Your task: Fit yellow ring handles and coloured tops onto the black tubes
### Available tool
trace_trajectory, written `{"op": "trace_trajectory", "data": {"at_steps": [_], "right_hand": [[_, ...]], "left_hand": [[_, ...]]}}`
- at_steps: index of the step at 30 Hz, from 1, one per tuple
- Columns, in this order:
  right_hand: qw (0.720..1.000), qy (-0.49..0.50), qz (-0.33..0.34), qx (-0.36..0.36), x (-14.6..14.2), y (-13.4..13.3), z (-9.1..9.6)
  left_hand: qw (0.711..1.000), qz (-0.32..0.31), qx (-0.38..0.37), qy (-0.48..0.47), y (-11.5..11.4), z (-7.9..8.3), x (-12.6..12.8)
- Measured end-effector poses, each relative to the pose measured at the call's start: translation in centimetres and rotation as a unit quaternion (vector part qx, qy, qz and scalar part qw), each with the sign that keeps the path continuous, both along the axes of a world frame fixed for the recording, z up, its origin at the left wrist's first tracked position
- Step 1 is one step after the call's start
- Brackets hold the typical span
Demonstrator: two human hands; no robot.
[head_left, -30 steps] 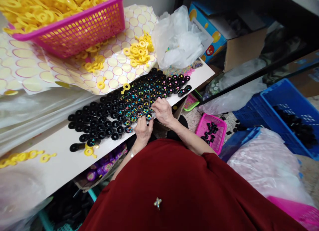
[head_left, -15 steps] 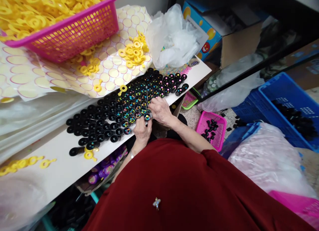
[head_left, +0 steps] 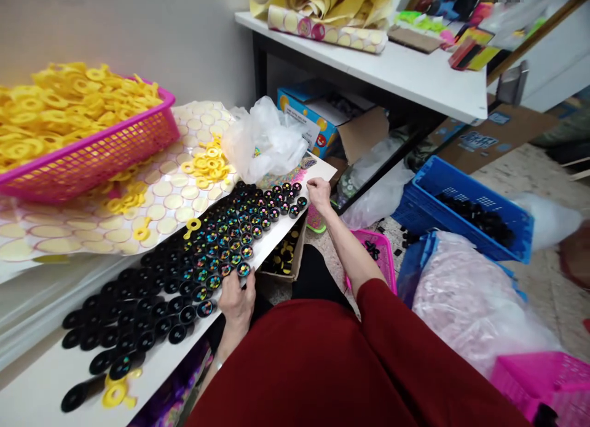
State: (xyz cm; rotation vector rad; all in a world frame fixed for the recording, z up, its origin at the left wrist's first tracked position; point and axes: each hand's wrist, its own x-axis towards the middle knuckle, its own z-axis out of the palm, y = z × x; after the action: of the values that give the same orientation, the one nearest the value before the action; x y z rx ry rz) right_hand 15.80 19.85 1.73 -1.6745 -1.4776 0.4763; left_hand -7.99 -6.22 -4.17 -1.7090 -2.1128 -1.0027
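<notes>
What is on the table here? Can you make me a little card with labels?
Left hand: fingertips at the nearest row of black caps
Right hand: at the far end of the rows, near the white bag
Caps: some hold coloured bits, others look plain
Pink basket: heaped with yellow rings
Floor: blue crate

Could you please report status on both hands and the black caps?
Left hand touching nearest black caps. Right hand at rows' far end. One yellow ring lying against caps' far side.
</notes>
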Motion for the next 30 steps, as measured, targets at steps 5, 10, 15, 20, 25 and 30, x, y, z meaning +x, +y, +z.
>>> {"op": "trace_trajectory", "data": {"at_steps": [5,10,15,20,25,30], "right_hand": [[0.996,-0.066,0.003,-0.057,0.2,2.9,-1.0],[0.994,-0.082,0.064,-0.028,-0.3,3.5,-2.1],[0.982,-0.129,0.141,0.007,-0.1,3.6,-2.4],[0.974,-0.169,0.152,0.026,0.7,3.1,-2.5],[0.980,-0.124,0.150,0.036,2.2,2.4,-2.9],[0.981,-0.032,0.179,0.062,3.6,2.2,-3.0]], "left_hand": [[1.000,0.011,-0.020,-0.008,-0.1,0.6,0.3],[1.000,0.012,-0.020,0.017,-0.2,0.6,0.2],[1.000,0.007,-0.022,0.005,-0.1,0.4,0.1],[0.999,0.010,-0.024,-0.027,-0.1,0.3,0.1],[1.000,0.010,-0.020,-0.013,-0.1,0.3,0.1],[1.000,0.015,-0.004,-0.026,0.0,0.3,0.2]]}}
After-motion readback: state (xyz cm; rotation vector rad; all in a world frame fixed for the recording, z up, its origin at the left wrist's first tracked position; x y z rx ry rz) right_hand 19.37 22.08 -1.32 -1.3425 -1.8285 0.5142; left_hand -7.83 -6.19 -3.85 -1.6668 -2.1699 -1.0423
